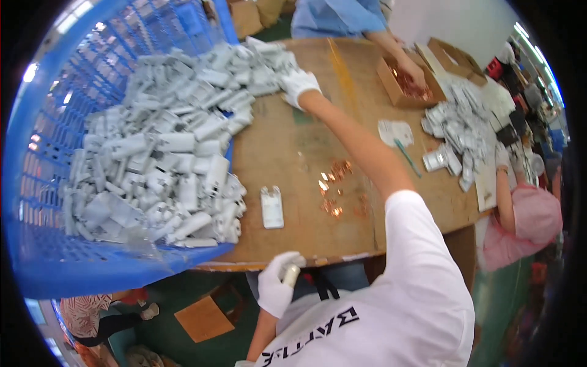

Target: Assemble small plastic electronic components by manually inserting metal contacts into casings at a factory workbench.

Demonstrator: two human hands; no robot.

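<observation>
My right hand [299,85], in a white glove, reaches across the table to the right edge of a heap of white plastic housings [177,144]. Its fingertips touch the heap and blend in with the parts, so their grip is hidden. Low in front of my body, past the near table edge, my left hand [278,284] is gloved too, its fingers curled. A short cream-coloured, rounded piece [291,275] shows at those fingers; I cannot tell whether it is a held part or a covered fingertip. One white housing [272,208] lies alone on the table, left of small copper pieces [333,180].
A blue plastic basket [46,147] holds the heap on the left. Across the brown table [269,134], a co-worker's hand [413,70] is in a cardboard box [400,95] of copper pieces. More housings [458,122], a teal pen [406,158] and another co-worker [526,214] are at right.
</observation>
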